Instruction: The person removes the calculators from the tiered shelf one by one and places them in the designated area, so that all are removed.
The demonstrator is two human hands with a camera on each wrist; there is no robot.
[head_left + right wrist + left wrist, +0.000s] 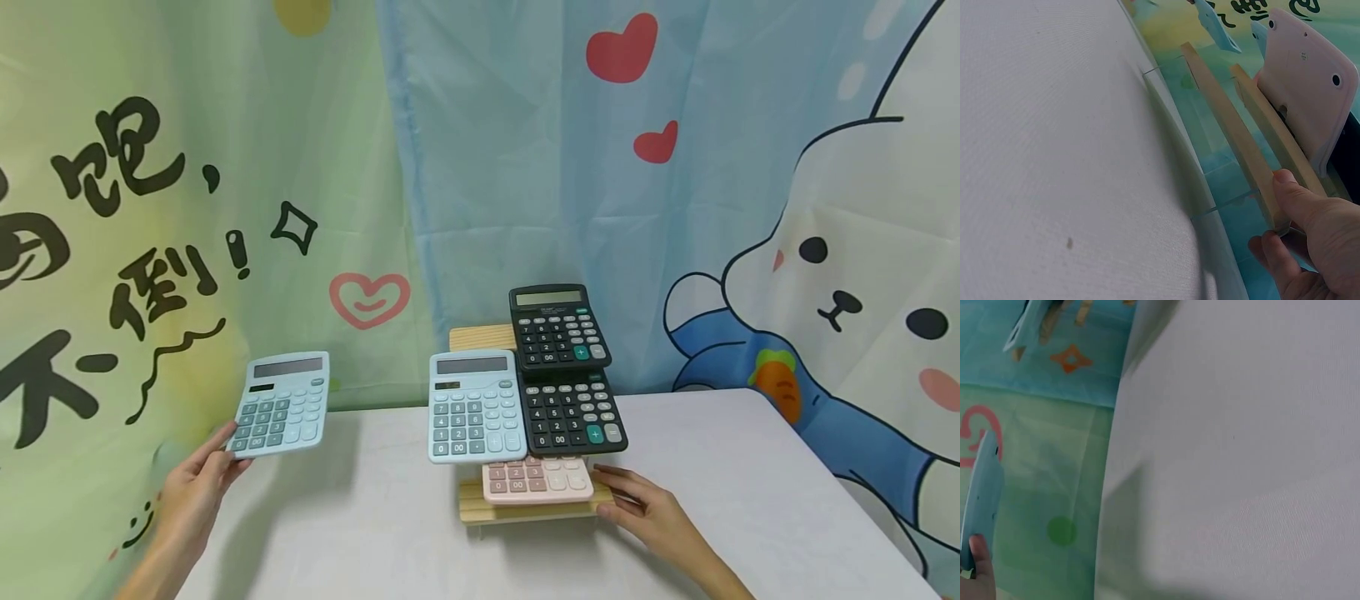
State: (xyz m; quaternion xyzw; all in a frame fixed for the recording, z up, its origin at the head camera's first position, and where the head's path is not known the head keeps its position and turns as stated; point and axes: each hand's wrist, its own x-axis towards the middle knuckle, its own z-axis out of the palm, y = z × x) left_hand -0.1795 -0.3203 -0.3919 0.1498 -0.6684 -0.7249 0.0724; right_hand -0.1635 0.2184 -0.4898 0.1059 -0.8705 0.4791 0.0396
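At far left, left hand (197, 483) raised off the white table (360, 533), fingers and thumb pinching the lower left corner of a light blue calculator (281, 402), keypad tilted toward the camera against the green cartoon backdrop (112, 250). From the left wrist view, only the calculator's thin edge (982, 494) and a fingertip (979, 550) on it in sight. Probably light and rigid: a flat plastic shell, smooth enough to slip in a corner pinch; a grip across both long edges likely steadier, with keys and display best left unpressed.

At centre, a stepped wooden display rack (525, 506) on the table, well apart from the held unit. Leaning on it, a second light blue calculator (474, 406) at left, touching a black calculator (572, 410) at its right; another black calculator (558, 327) on the tier above; a pink calculator (537, 478) on the lowest slat, partly covered by the two above.

At right, right hand (647, 508) on the table beside the rack, thumb pressed to the end of the front slat (1229, 134) and fingers curled under it in the right wrist view, holding the rack at its right end, just beside the pink calculator's back (1307, 75). Behind, blue backdrop (525, 167) with red hearts and a white rabbit.
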